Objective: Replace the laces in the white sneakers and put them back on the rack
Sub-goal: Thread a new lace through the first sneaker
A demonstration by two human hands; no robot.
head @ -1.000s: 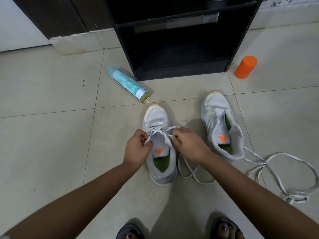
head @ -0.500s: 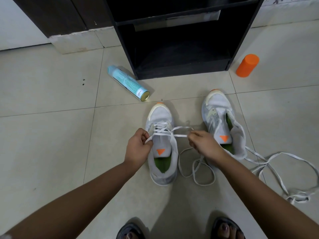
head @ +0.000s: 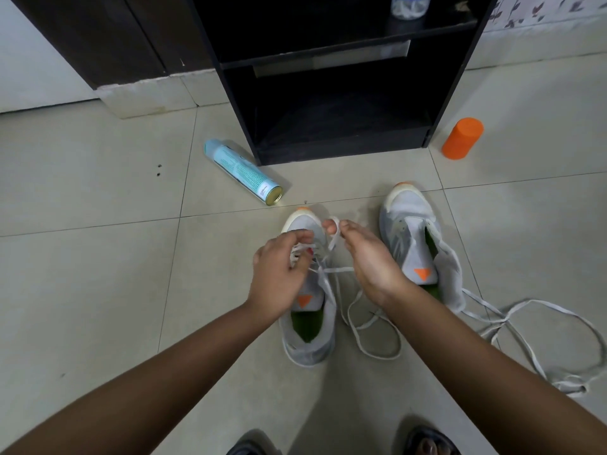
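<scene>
Since half a second ago, I see both hands lifted and drawn together above the toe of the left sneaker (head: 310, 351), where before the right one pulled sideways. My left hand (head: 279, 274) curls its fingers around the lace (head: 332, 243) at the eyelets; my right hand (head: 368, 261) pinches a loop of that same lace, wrapped over a fingertip. There are two white sneakers, both on the floor in front of the rack (head: 328, 149), toes toward it; the right sneaker (head: 414, 238) stands unlaced. I count two laces: the second, a loose lace (head: 532, 301), trails across the floor on the right. One pale blue spray can (head: 243, 170) lies on its side, one orange cylinder (head: 463, 137) stands upright, and one jar (head: 409, 4) sits on the rack's upper shelf. The floor (head: 98, 274) is large pale tiles; the rack is black.
</scene>
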